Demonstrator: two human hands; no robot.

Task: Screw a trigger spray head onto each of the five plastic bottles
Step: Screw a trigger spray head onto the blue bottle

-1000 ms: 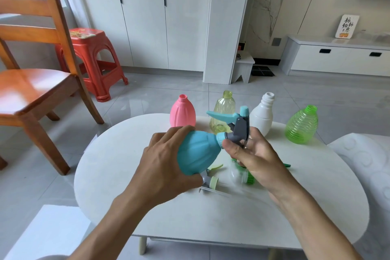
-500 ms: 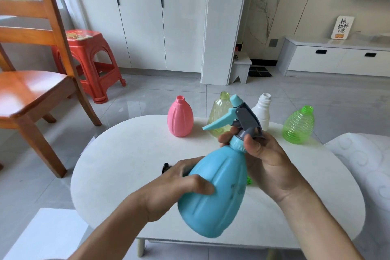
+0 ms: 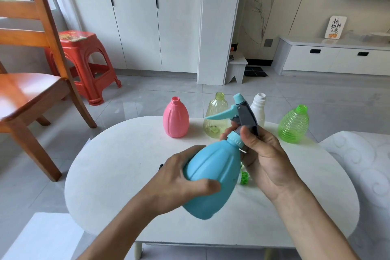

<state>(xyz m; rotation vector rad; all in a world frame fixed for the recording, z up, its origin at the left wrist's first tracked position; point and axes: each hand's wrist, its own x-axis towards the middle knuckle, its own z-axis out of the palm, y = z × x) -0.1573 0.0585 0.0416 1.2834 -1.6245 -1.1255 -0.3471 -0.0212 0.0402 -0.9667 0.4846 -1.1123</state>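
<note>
My left hand [image 3: 183,181] grips the body of a blue bottle [image 3: 213,177], held tilted above the white table [image 3: 118,167]. A blue and grey trigger spray head [image 3: 238,112] sits on its neck, and my right hand [image 3: 263,156] pinches the blue collar at the neck. Along the table's far edge stand a pink bottle [image 3: 175,118], a pale yellow bottle [image 3: 215,116], a white bottle [image 3: 259,107] and a green ribbed bottle [image 3: 293,124], all with bare necks. A green spray head [image 3: 244,177] lies on the table, mostly hidden behind the blue bottle and my right hand.
A wooden chair [image 3: 27,82] stands at the left with a red plastic stool [image 3: 84,63] behind it. A white patterned cushion [image 3: 363,167] borders the table's right side. White cabinets [image 3: 137,17] and a low drawer unit [image 3: 333,59] line the far wall.
The blue bottle swung from lying sideways to neck-up and tilted, its base now toward me. My right hand shifted from the spray head's body to the collar at the neck.
</note>
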